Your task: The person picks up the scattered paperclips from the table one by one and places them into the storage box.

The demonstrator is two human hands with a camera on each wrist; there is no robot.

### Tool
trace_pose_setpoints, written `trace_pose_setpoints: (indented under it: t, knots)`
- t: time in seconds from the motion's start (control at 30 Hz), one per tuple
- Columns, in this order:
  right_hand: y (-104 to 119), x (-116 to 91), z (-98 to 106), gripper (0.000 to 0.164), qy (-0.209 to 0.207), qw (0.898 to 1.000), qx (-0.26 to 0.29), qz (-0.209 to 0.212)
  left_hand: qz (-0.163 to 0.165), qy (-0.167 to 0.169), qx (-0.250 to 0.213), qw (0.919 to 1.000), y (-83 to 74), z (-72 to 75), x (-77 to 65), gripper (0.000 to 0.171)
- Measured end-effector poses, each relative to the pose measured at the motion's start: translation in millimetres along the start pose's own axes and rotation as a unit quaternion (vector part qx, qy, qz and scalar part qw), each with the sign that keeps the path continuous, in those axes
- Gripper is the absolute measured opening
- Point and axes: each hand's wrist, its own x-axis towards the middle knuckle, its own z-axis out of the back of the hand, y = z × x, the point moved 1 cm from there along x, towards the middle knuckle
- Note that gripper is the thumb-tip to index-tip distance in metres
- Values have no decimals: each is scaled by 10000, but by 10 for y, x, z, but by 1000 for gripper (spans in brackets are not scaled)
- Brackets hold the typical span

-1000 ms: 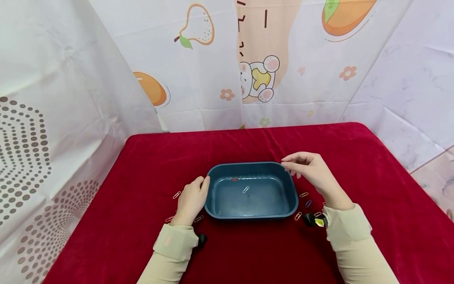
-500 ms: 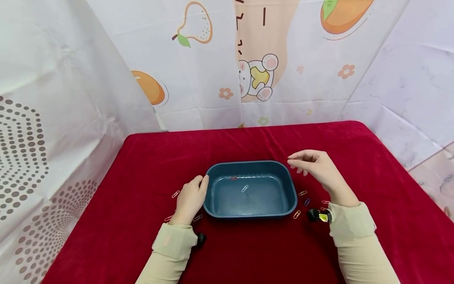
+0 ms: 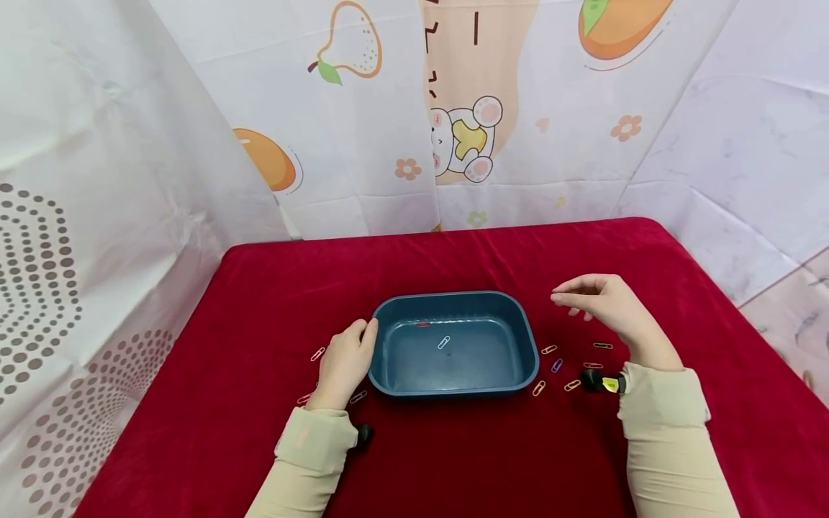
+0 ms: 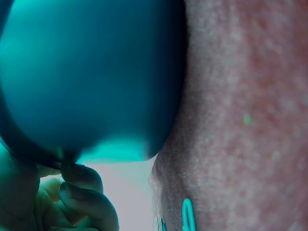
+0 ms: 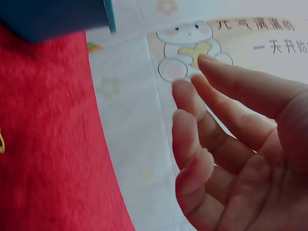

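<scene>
Head view has my left hand (image 3: 343,363) at the left side of the blue tray (image 3: 453,370), and from the left wrist I see thumb and fingers pinching its rim. My right hand (image 3: 605,306) is raised to the right of the tray, well clear of its wall. Its fingers are gently bent and grip nothing, the thumb's tip close to the forefinger's; whether those two touch I cannot tell.

The tray I hold sits flat on the red cloth (image 3: 414,467). On its floor lies a white paperclip (image 3: 443,342), slanting near the middle, with a red paperclip (image 3: 423,324) by the far wall.

Just beside the tray's right end are a yellow paperclip (image 3: 549,350), a purple paperclip (image 3: 557,365) and an orange paperclip (image 3: 539,388). Further right, nearer my right wrist, lie a pale yellow paperclip (image 3: 573,385), a pink paperclip (image 3: 592,365) and a dark paperclip (image 3: 603,346). A few more paperclips (image 3: 317,354) are scattered around my left hand, one partly hidden by my wrist.

My pale sleeves (image 3: 317,439) are turned back into cuffs. Beyond the cloth's far edge hangs a white curtain (image 3: 363,144) printed with fruit, flowers and a cartoon animal.
</scene>
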Motion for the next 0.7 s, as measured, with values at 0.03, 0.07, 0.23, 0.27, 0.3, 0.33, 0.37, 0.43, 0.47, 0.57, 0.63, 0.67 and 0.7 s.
trace_pose_setpoints:
  t: [0.03, 0.07, 0.23, 0.27, 0.3, 0.33, 0.37, 0.43, 0.47, 0.57, 0.63, 0.67, 0.7]
  knots:
    - [-14, -5, 19, 43, 6, 10000, -30, -32, 6, 0, -2, 10000, 1, -1, -1, 41]
    - [-30, -8, 38, 43, 8, 10000, -59, -52, 9, -3, -1, 10000, 2, -3, -1, 41]
    - [-108, -35, 125, 42, -93, 9998, -97, -114, 9, 0, 6, 10000, -2, -13, -2, 40]
    - [-123, -40, 141, 42, -139, 9998, -74, -105, 1, -2, 18, 10000, -5, -13, -2, 40]
    - [-139, -44, 158, 42, -189, 9998, -63, -97, -11, -7, 18, 10000, -8, -13, -1, 40]
    - [-153, -51, 174, 41, -230, 9997, -50, -94, -17, -8, 8, 10000, -12, -10, -3, 40]
    - [-167, -55, 188, 40, -266, 9996, -45, -108, -31, -14, 15, 10000, -12, -9, -2, 40]
    - [-196, -62, 217, 39, -291, 9995, -47, -118, -42, -25, 14, 10000, -14, -6, -2, 40]
    - [-210, -67, 229, 39, -300, 9994, -67, -140, -44, -31, 12, 10000, -14, -3, -3, 40]
    - [-257, -84, 264, 38, -264, 9994, -161, -170, -35, -41, 12, 10000, -7, -1, -4, 40]
    - [-291, -102, 286, 38, -239, 9993, -220, -161, -18, -37, -8, 10000, -5, 0, -5, 40]
    - [-308, -111, 294, 37, -236, 9993, -253, -161, -10, -32, -15, 10000, -5, 1, -6, 41]
    - [-325, -120, 303, 37, -219, 9992, -272, -168, -3, -28, -22, 10000, -5, 2, -6, 41]
